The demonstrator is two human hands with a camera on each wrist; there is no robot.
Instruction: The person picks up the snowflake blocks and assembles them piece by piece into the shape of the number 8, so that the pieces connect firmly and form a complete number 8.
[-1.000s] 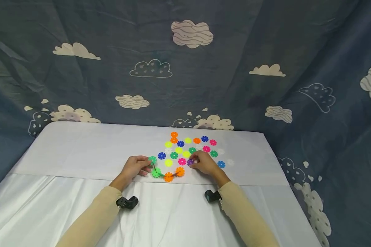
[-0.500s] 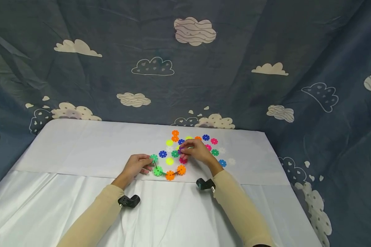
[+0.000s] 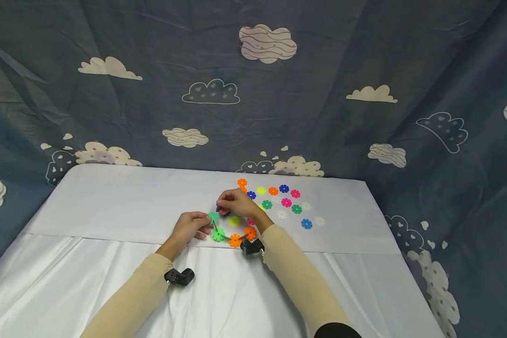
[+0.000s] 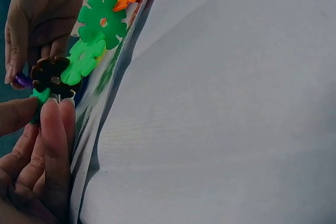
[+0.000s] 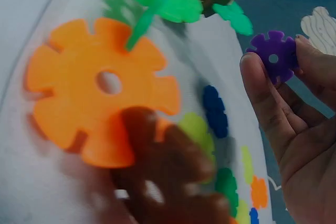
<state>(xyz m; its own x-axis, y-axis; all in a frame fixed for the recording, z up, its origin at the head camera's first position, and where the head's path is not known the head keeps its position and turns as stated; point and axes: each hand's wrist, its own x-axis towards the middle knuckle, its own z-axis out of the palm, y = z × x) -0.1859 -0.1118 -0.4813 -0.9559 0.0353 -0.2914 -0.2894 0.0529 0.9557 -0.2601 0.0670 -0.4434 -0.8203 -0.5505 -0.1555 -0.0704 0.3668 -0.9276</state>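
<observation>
The left hand (image 3: 188, 228) pinches a light green notched disc (image 3: 213, 217) at the end of a joined chain. In the left wrist view a brown disc (image 4: 54, 76) slots into that green piece, followed by more green discs (image 4: 103, 22) and orange ones. The right hand (image 3: 238, 203) holds a purple disc (image 5: 274, 56) between thumb and finger, just above the chain's left end. The purple disc and the chain do not visibly touch in the right wrist view. A large orange disc (image 5: 102, 90) of the chain shows close up there.
Loose discs lie behind and right of the chain, among them a blue one (image 3: 306, 224), a green one (image 3: 296, 209) and a pink one (image 3: 295, 193). The white-covered table (image 3: 122, 202) meets a dark cloud-print cloth (image 3: 304, 117) at its back edge.
The right hand has picked the purple disc up off the table and carried it left, close to the left hand. The left hand has kept its grip on the chain's end.
</observation>
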